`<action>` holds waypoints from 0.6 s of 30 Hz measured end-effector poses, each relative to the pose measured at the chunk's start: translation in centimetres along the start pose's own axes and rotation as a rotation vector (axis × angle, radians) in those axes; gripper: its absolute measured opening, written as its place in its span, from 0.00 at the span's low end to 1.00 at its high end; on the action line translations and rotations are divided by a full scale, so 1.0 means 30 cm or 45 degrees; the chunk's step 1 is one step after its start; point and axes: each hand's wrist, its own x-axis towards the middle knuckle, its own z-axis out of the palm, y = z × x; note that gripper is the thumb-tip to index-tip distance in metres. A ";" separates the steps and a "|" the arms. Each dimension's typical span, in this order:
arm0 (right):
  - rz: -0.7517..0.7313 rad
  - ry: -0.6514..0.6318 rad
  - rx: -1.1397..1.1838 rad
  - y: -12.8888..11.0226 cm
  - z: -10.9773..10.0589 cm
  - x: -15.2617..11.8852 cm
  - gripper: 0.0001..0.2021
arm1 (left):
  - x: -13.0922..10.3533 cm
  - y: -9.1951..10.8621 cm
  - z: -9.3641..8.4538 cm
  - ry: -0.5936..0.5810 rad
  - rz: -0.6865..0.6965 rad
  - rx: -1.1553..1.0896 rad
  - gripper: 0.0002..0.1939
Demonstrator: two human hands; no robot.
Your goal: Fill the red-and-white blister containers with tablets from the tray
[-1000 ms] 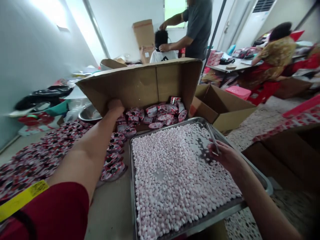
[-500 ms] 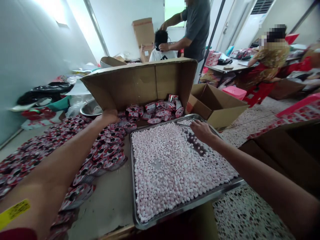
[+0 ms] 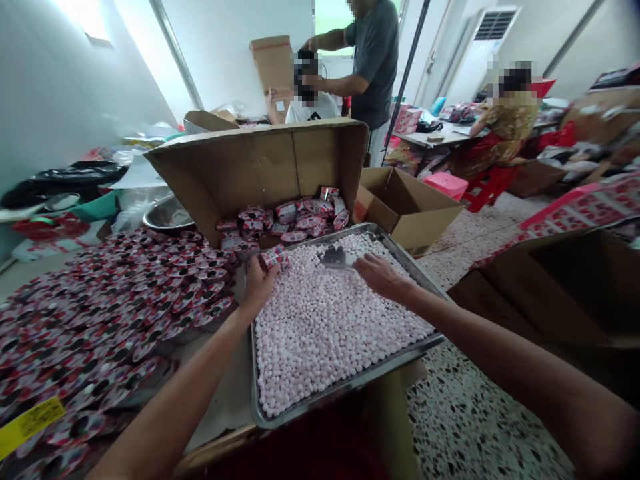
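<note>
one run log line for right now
left hand: holds packet above tray corner | right hand: over white pieces, grip unclear | cardboard box: printed packets inside

From my feed I see a person in gray [image 3: 376, 63] standing behind a person in white [image 3: 313, 100], a seated person in a patterned top [image 3: 513, 120] at right, red stool [image 3: 491, 187], pink stool [image 3: 447, 185] beside it, air conditioner [image 3: 480, 50], black bag [image 3: 65, 181] at far left.

Tablets [image 3: 320, 320] in tray [image 3: 350, 384], packets [image 3: 135, 307] left
</note>
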 end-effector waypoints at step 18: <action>0.844 -0.133 0.896 -0.185 0.031 -0.060 0.11 | -0.125 0.134 0.362 -0.099 -0.404 -0.777 0.21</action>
